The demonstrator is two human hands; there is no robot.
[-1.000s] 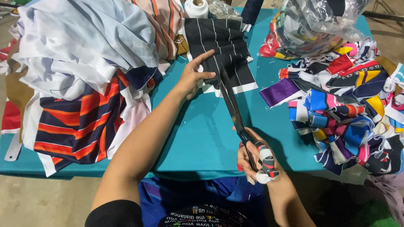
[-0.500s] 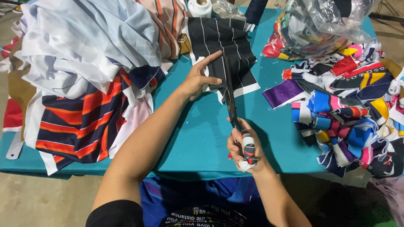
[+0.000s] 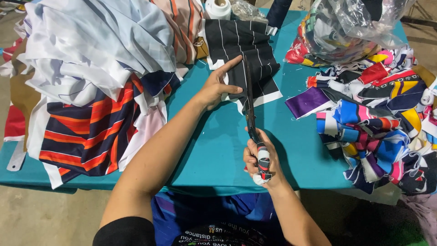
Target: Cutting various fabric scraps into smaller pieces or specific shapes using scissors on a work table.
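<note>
A black fabric piece with thin white stripes (image 3: 246, 43) lies on the teal table (image 3: 214, 150). My left hand (image 3: 216, 84) presses on its near left edge, index finger stretched along the cloth. My right hand (image 3: 258, 159) grips the wrapped handles of long dark scissors (image 3: 249, 105). The blades point away from me and reach into the near edge of the striped fabric, close beside my left index finger. The blades look nearly closed.
A big heap of white, navy and orange striped cloth (image 3: 91, 82) fills the left side. Colourful fabric scraps (image 3: 378, 118) pile up on the right, with a clear plastic bag of scraps (image 3: 350, 32) behind them. A white tape roll (image 3: 218, 8) stands at the back.
My right hand has pushed the scissors forward and left, and the blades have gone further into the striped fabric. My left hand has stayed on the cloth.
</note>
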